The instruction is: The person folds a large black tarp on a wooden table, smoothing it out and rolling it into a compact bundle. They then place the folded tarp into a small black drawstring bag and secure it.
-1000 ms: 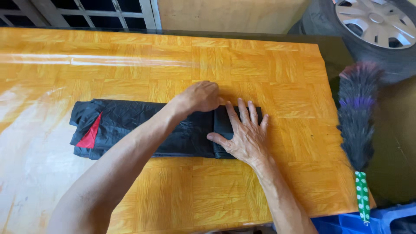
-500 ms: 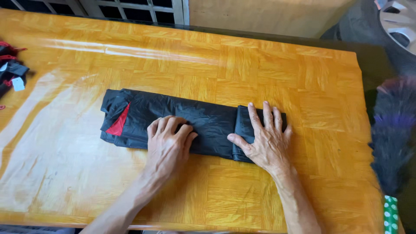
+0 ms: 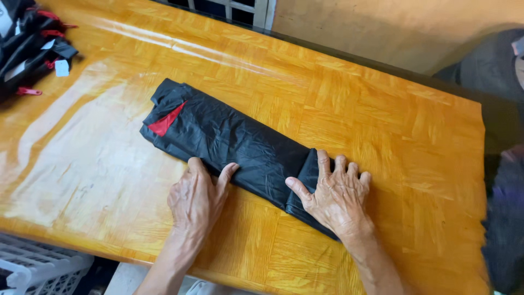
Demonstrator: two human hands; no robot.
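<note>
The folded black bag [image 3: 229, 145] (thin, soft plastic, probably light and slippery) lies across the middle of the table [image 3: 382, 125], the left hand [image 3: 196, 199] flat at its near edge, the right hand [image 3: 335, 196] pressing its folded end, fingers spread, best held by the folds.

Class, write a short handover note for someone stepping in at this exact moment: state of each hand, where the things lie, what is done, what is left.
Left hand: flat, palm down, at the near edge of the folded black garment, fingertips on it.
Right hand: spread flat on the garment's right end, where a fold is turned over.
The garment lies as a long strip on the orange wooden table, a red patch showing at its left end.
Done: folded lengthwise, right end turned in.
Left: the rest of the strip lies unfolded.
Pile of similar black items at the far left.
</note>
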